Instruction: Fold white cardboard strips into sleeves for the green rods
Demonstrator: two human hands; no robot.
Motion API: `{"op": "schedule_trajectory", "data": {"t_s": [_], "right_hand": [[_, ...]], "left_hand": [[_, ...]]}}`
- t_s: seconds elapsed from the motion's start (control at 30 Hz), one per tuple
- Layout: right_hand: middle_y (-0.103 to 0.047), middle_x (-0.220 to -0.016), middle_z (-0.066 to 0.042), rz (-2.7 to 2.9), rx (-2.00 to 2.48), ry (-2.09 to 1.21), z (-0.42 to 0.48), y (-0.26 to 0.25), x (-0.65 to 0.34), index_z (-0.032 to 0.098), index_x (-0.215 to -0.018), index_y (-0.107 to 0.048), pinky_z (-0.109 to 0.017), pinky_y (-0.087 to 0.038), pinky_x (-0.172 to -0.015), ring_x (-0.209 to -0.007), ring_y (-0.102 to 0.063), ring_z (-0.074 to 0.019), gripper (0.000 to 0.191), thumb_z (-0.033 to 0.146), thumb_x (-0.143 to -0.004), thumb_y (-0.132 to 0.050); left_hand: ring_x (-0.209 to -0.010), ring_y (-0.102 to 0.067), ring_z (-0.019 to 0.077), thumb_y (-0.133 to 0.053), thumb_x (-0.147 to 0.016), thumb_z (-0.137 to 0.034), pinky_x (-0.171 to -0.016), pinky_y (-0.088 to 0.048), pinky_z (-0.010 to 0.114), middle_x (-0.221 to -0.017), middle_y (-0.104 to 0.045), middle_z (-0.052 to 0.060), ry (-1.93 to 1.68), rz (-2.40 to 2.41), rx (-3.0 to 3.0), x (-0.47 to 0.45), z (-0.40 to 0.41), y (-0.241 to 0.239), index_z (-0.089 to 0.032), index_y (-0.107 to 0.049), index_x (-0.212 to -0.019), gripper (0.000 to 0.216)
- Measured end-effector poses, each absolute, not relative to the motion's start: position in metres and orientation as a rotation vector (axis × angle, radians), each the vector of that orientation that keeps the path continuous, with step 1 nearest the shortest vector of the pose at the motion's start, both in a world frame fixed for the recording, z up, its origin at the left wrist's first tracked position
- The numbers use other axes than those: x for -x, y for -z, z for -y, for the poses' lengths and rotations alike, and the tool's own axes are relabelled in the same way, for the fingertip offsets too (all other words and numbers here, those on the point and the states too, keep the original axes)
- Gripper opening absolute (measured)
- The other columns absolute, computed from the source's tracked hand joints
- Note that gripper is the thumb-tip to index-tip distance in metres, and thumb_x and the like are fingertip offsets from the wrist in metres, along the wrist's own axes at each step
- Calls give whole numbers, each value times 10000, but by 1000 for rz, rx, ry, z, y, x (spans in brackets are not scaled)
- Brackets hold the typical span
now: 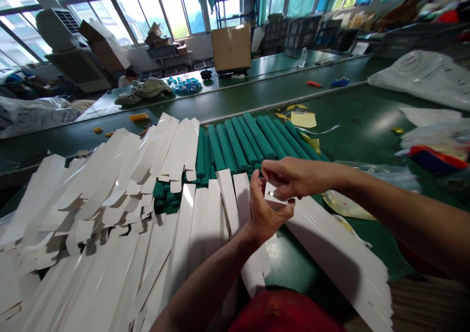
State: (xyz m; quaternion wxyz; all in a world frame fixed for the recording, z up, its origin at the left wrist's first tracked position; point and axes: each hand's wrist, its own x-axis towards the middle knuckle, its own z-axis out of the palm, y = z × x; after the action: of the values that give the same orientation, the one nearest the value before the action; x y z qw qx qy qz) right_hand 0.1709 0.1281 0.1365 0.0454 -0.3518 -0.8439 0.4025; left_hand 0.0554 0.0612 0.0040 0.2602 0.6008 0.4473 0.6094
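— What sort of room, and what surface?

— A workshop with tall windows (110, 4) from 10 to 12 o'clock. A long green bench (352, 126) fills the view, and a brown cardboard box (231, 48) stands on it at 12.

— What lies on it?

— Flat white cartons (91, 214) fan out from 7 to 10 o'clock, with another stack (341, 258) at 4 to 5. A row of green ribbed rods (242, 143) lies just above centre.

— And the piece in hand?

— A long white carton (274, 195) at centre, held off the bench. Its end points up toward 1 o'clock. The long axis seems to run down toward 6, mostly hidden behind the wrist.

— The hands?

— The left hand (266, 214) has its fingers wrapped round the carton's end. The right hand (293, 175) pinches the end flap with its fingers closed.
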Motion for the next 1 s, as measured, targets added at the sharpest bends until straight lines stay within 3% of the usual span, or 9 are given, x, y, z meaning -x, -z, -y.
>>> {"op": "schedule_trajectory", "data": {"t_s": [0.2,0.37,0.47,0.6,0.67,0.73,0.83,0.9,1.0], "right_hand": [[-536,-646,19,2945,1092,-941,-127,-149,-169,176,-663,-479,-192,-326,-510,-569,-463,-84,128,81,-723,-541],[-552,-669,28,2723,1167,-1274,-125,-144,-173,173,-744,-484,-175,-342,-465,-510,-511,-72,86,112,-779,-533],[-528,-613,39,2624,1288,-1210,-124,-140,-171,181,-698,-468,-175,-328,-425,-475,-514,-78,157,147,-752,-611],[-509,-549,52,2175,1328,-1343,-125,-127,-179,197,-709,-461,-204,-402,-435,-454,-536,-108,314,390,-760,-703],[-514,-576,47,1864,1350,-1236,-121,-103,-193,205,-772,-457,-242,-458,-477,-470,-541,-120,371,540,-830,-603],[-534,-630,22,1753,1536,-954,-110,-62,-209,203,-803,-457,-274,-485,-536,-518,-550,-133,382,571,-908,-469],[-631,-829,-87,2114,2164,-356,-76,18,-227,165,-845,-537,-321,-483,-672,-765,-623,-216,300,458,-871,-593],[-629,-988,-209,2107,2332,-214,-48,66,-231,98,-909,-584,-401,-464,-726,-941,-600,-339,304,332,-767,-716],[-612,-1023,-231,2090,2424,-121,-19,108,-233,64,-945,-606,-474,-420,-799,-1025,-553,-398,229,227,-790,-651]], "left_hand": [[-1059,-658,280,-813,-617,-238,-896,-579,425,-1162,-611,154,-1717,-1294,-1739,-59,-61,5,-158,-218,-1449,1026],[-980,-661,244,-801,-618,-215,-842,-582,378,-1110,-583,112,-1710,-1282,-1766,-57,-61,6,-174,-168,-1471,1063],[-961,-650,232,-802,-610,-207,-827,-576,360,-1096,-558,94,-1707,-1294,-1775,-57,-58,4,-185,-176,-1465,1061],[-930,-641,211,-793,-644,-239,-830,-561,344,-1067,-551,74,-1674,-1365,-1637,-52,-63,-6,-189,-209,-1443,990],[-883,-645,200,-772,-694,-280,-801,-560,341,-1059,-561,71,-1599,-1463,-1502,-43,-73,-10,-188,-219,-1439,932],[-896,-651,219,-753,-739,-330,-814,-556,372,-1080,-576,92,-1488,-1615,-1405,-33,-86,-9,-174,-225,-1443,894],[-1150,-582,321,-771,-734,-357,-975,-485,477,-1274,-528,199,-1323,-1873,-1537,-23,-102,5,-129,-167,-1485,991],[-1341,-426,375,-776,-732,-317,-1083,-379,532,-1448,-396,253,-1185,-2003,-1806,-24,-101,21,-121,-105,-1520,1054],[-1471,-211,383,-725,-791,-282,-1154,-186,638,-1583,-263,188,-839,-1915,-2359,-34,-85,46,-218,-166,-1537,935]]}}
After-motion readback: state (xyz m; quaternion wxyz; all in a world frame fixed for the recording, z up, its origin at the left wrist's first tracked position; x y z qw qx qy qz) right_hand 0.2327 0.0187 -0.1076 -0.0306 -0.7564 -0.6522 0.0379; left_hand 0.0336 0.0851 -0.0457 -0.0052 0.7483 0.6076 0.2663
